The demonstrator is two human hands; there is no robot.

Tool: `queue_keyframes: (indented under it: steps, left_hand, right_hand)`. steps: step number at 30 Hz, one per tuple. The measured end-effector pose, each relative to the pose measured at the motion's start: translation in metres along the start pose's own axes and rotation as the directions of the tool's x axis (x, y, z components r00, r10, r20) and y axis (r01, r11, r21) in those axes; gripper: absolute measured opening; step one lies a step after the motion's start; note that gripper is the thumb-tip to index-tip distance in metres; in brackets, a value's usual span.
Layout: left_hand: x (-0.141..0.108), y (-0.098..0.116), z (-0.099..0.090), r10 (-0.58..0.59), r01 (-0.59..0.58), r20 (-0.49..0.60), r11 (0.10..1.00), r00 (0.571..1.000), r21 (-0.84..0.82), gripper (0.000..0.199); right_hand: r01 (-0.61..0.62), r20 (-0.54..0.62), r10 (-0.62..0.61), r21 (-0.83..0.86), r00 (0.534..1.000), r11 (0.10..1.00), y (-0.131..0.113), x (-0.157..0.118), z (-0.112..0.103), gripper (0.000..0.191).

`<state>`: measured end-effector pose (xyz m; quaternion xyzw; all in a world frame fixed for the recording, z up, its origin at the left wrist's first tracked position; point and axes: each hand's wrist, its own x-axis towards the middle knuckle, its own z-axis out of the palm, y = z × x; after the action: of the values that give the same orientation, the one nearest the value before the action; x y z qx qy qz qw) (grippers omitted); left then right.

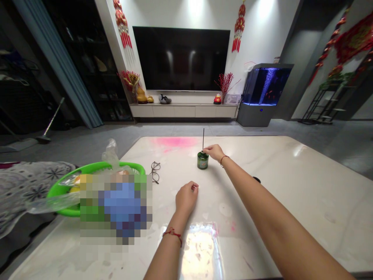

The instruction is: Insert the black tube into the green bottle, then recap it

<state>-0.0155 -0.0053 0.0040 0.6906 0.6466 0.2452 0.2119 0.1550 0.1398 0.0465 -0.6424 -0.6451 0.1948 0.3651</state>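
Note:
A small green glass jar point(203, 161) stands upright on the pale table, and one thin black stick point(203, 138) rises from its mouth. My right hand point(214, 151) reaches out to the jar's neck, thumb and fingers pinched at the low end of the stick. Nearer to me, my left hand point(186, 198) rests on the table with its fingers loosely curled in; I see nothing in it. Just beyond my right forearm lies a small black round object point(257, 179), partly hidden by the arm.
A green plastic basket point(99, 167) with bags in it sits at the table's left, partly blurred out. Beside it lie glasses point(155, 172). The table point(305, 186) has pink stains at its far edge. Beyond are a television point(180, 58) and a lit fish tank point(266, 85).

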Motion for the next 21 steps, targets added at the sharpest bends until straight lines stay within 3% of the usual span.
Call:
queue_keyframes:
  steps: [17,21]
  left_hand:
    - [-0.002,0.0,0.003,0.0,0.0,-0.011,1.0,1.0,-0.014,0.017]
    - [-0.003,0.0,0.003,-0.005,0.005,-0.017,1.0,1.0,-0.007,0.017]
  right_hand:
    - [0.076,-0.052,-0.083,-0.129,0.995,0.989,-0.015,0.004,-0.016,0.016]
    - [0.081,-0.02,-0.084,-0.138,0.996,0.987,-0.015,0.004,-0.017,0.014]
